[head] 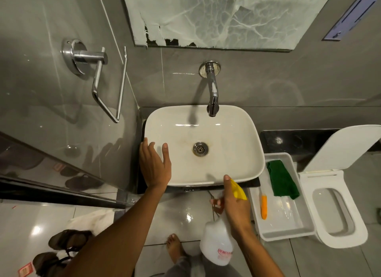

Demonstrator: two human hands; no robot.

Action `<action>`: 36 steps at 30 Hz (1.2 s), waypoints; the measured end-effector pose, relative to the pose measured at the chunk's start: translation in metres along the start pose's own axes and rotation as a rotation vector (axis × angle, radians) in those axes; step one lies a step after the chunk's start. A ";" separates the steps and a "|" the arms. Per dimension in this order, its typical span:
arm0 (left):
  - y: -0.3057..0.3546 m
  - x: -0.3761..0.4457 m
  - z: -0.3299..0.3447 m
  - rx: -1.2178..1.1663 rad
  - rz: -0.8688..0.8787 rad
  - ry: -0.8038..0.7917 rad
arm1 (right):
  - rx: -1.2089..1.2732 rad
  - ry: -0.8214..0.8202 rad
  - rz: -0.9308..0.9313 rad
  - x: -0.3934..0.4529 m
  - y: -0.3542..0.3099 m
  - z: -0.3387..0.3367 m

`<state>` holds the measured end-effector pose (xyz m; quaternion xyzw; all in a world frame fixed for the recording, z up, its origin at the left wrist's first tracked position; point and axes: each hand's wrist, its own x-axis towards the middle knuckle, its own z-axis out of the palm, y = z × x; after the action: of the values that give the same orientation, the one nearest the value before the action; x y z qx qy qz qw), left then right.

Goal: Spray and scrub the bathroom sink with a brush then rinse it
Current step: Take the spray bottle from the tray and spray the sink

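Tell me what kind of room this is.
A small bathroom, almost certainly: a white vessel sink under a wall-mounted chrome tap, a toilet with its lid up beside it, and a chrome paper holder on grey tiled walls.

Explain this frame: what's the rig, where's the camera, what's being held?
No machine: one wide-angle camera on a person's head looks down at their bare hands. The left hand rests on the rim of the white sink, under a wall tap. The right hand grips a spray bottle, its yellow nozzle at the basin's near edge. Right of the sink, a white tray holds a green cloth and an orange-handled tool, probably the brush. A toilet stands beyond.
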<state>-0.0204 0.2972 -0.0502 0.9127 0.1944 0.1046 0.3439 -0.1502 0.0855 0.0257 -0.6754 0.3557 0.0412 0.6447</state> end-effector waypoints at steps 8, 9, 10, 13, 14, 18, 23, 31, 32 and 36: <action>-0.002 0.000 0.001 0.023 0.003 -0.021 | -0.037 0.134 -0.088 0.014 0.000 -0.024; -0.002 0.000 0.001 0.030 0.001 -0.028 | -0.045 0.137 -0.090 0.014 0.000 -0.027; -0.002 0.000 0.000 0.036 0.000 -0.035 | -0.055 0.139 -0.091 0.014 0.001 -0.029; -0.002 0.000 0.000 0.044 0.012 -0.048 | -0.080 0.144 -0.080 0.009 0.005 -0.033; -0.002 0.000 0.000 0.044 0.014 -0.046 | -0.070 0.137 -0.065 0.007 0.006 -0.032; -0.002 -0.001 -0.001 0.041 0.022 -0.038 | -0.071 0.076 -0.038 -0.005 0.009 -0.026; -0.002 -0.001 -0.001 0.041 0.017 -0.041 | -0.047 -0.050 0.011 -0.019 0.012 -0.010; -0.001 -0.002 -0.003 0.050 0.024 -0.034 | -0.010 -0.084 -0.038 -0.021 0.003 0.015; -0.001 -0.001 -0.003 0.052 0.024 -0.033 | -0.004 -0.068 -0.054 -0.019 0.001 0.016; 0.000 -0.002 -0.004 0.047 0.017 -0.032 | -0.026 0.020 -0.141 -0.012 -0.007 0.012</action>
<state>-0.0232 0.2982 -0.0474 0.9237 0.1834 0.0884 0.3245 -0.1508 0.1006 0.0364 -0.7073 0.3134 -0.0066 0.6336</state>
